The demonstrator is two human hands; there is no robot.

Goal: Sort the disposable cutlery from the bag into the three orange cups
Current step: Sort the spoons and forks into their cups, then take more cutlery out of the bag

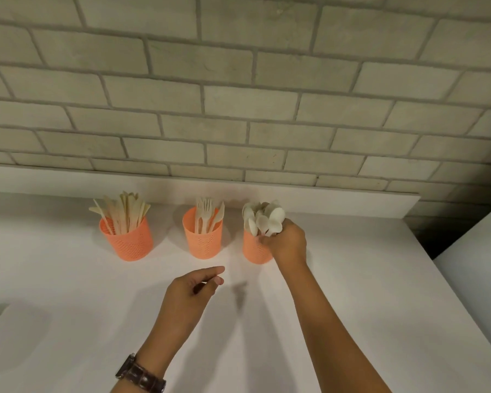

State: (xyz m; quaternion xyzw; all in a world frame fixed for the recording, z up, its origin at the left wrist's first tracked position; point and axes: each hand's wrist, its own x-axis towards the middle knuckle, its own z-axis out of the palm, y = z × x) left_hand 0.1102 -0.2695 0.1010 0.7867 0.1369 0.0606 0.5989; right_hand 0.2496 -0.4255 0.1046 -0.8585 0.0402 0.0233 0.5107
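Observation:
Three orange perforated cups stand in a row on the white counter near the wall. The left cup (128, 241) holds several pale knives. Forks, with one knife among them, stand in the middle cup (203, 241). The right cup (254, 251) holds a bunch of white spoons (264, 218). My right hand (287, 243) is closed around the spoon handles at that cup's rim and covers its right side. My left hand (194, 287) hovers above the counter in front of the middle cup, fingers loosely curled, holding nothing. No bag is in view.
A pale brick wall (238, 95) rises behind the counter, with a low white ledge (352, 202) at its foot. The counter's right edge (425, 251) drops off beside a white surface at the far right. I wear a dark watch (141, 375) on the left wrist.

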